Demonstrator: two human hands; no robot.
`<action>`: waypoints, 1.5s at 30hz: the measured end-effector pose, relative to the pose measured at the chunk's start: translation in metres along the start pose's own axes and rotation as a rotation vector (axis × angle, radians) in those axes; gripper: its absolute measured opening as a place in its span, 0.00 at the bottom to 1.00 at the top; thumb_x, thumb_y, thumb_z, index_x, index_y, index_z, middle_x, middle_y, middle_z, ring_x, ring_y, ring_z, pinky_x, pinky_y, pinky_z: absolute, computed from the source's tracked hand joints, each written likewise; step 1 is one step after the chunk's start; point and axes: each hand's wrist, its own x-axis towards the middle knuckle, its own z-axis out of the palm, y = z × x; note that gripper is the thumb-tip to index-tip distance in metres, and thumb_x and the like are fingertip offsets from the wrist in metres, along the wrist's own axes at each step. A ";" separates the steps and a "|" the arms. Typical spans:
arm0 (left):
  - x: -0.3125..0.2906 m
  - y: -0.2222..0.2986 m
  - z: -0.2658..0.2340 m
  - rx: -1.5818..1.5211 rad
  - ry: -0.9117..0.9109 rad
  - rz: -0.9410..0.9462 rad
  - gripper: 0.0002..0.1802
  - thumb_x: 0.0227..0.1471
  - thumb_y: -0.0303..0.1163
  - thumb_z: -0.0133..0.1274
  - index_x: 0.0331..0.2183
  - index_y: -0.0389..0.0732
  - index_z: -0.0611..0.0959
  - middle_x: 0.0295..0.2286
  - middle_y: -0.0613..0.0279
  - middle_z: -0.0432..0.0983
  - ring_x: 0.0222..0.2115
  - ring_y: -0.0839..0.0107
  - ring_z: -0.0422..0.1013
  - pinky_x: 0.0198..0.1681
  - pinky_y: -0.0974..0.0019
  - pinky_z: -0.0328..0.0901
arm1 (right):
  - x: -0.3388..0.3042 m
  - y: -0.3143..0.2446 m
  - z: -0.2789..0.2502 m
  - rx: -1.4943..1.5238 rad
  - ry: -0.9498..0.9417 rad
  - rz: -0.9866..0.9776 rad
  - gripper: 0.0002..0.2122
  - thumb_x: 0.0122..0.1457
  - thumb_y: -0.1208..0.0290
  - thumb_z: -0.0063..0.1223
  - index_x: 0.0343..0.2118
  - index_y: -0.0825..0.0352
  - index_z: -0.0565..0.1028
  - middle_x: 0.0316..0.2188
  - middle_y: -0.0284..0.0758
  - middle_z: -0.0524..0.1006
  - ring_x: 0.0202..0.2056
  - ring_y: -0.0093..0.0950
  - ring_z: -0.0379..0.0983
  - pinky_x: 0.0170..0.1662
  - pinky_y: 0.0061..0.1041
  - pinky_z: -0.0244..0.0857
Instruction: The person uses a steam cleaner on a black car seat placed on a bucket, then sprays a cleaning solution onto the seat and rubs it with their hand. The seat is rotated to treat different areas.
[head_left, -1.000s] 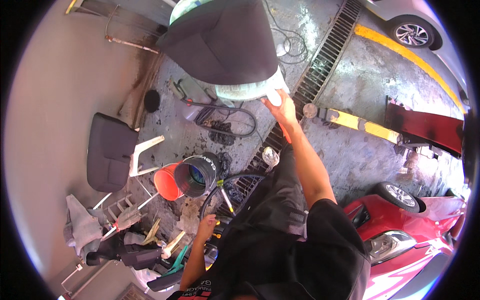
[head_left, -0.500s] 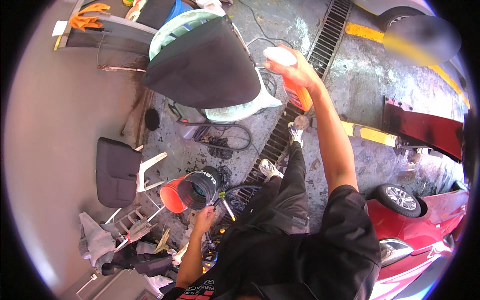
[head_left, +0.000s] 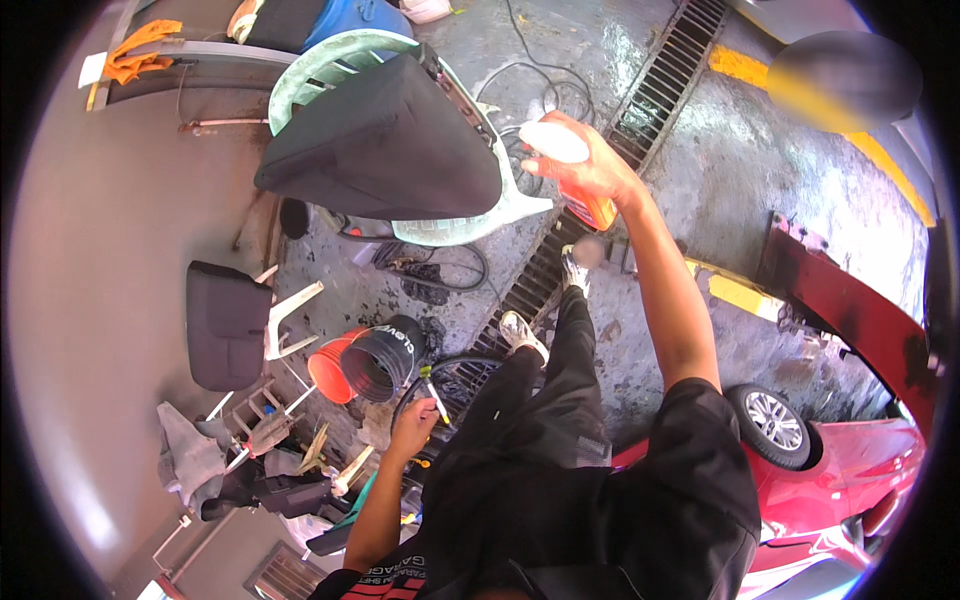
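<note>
My right hand (head_left: 590, 165) is closed around an orange spray bottle (head_left: 588, 206) with a white spray head (head_left: 556, 142), raised to the right of a black car-seat cushion (head_left: 385, 145). The cushion lies on a pale green plastic chair (head_left: 440, 230). Low on the left, my left hand (head_left: 412, 428) has its fingers curled beside a slim white tool with a yellow-green end (head_left: 436, 398). Whether that hand grips the tool cannot be made out.
A black bucket (head_left: 372, 365) and an orange bucket (head_left: 330, 368) stand left of my legs. Another black seat piece (head_left: 228, 325) leans on a white chair. Black hose (head_left: 465, 275) loops on the floor near a drain grate (head_left: 665, 85). A red car (head_left: 850, 460) is at right.
My body has shifted slightly, so the surroundings sit differently in view. My left hand has moved closer to the slim tool. The spray bottle stays raised in my right hand.
</note>
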 end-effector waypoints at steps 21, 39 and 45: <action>0.011 0.054 0.007 0.001 0.012 -0.057 0.20 0.63 0.30 0.58 0.54 0.33 0.81 0.46 0.50 0.83 0.44 0.63 0.81 0.48 0.61 0.73 | -0.036 0.087 -0.005 -0.091 -0.068 0.242 0.17 0.53 0.64 0.73 0.40 0.67 0.81 0.35 0.34 0.78 0.39 0.29 0.75 0.46 0.32 0.69; 0.015 0.068 0.030 -0.007 0.037 -0.023 0.19 0.62 0.31 0.58 0.53 0.35 0.82 0.46 0.50 0.84 0.44 0.60 0.81 0.49 0.60 0.73 | -0.087 0.151 0.047 -0.524 -0.065 0.134 0.19 0.53 0.56 0.70 0.44 0.60 0.81 0.43 0.40 0.79 0.49 0.46 0.77 0.51 0.44 0.73; 0.030 0.060 0.049 -0.047 0.082 0.096 0.19 0.63 0.30 0.58 0.54 0.36 0.82 0.44 0.52 0.84 0.44 0.64 0.80 0.49 0.61 0.73 | -0.111 0.136 0.098 -0.611 -0.109 0.196 0.16 0.56 0.55 0.69 0.38 0.61 0.80 0.37 0.40 0.78 0.45 0.47 0.76 0.48 0.45 0.73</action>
